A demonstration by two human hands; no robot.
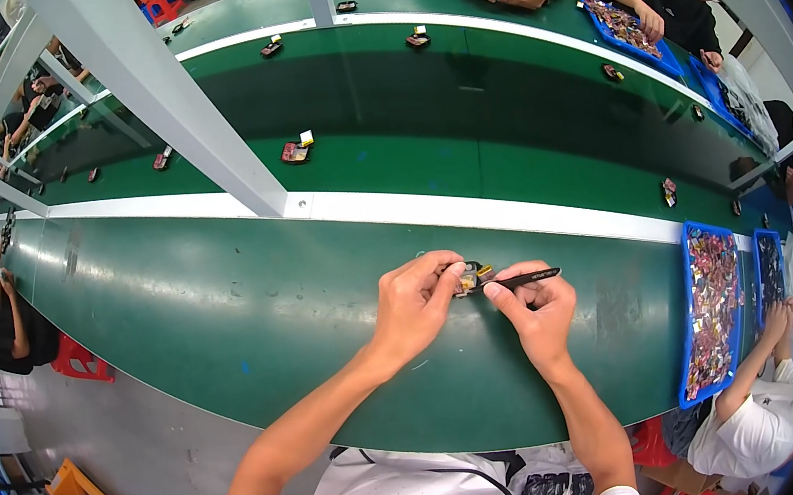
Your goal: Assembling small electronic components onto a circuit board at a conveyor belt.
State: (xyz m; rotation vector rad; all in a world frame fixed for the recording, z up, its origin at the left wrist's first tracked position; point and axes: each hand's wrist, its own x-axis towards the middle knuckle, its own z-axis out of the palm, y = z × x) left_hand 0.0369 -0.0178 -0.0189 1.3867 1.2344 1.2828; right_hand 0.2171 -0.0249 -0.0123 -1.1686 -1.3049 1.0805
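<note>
My left hand [415, 303] pinches a small black plastic housing [470, 266] between thumb and fingers, just above the green bench. Inside the housing show pale parts and a small yellow piece, too small to name. My right hand [538, 314] is closed on slim black tweezers [531, 278]. Their broad end points right, and their narrow end lies at the housing, partly hidden by my thumb and fingers. Both hands meet close together over the middle of the bench.
A blue tray [693, 364] of small reddish parts stands at the right, beside a co-worker in white. Beyond the white rail [392, 214], a green conveyor belt [386, 165] carries several small housings [297, 152]. A grey post [193, 124] rises left. Other people sit across and far left.
</note>
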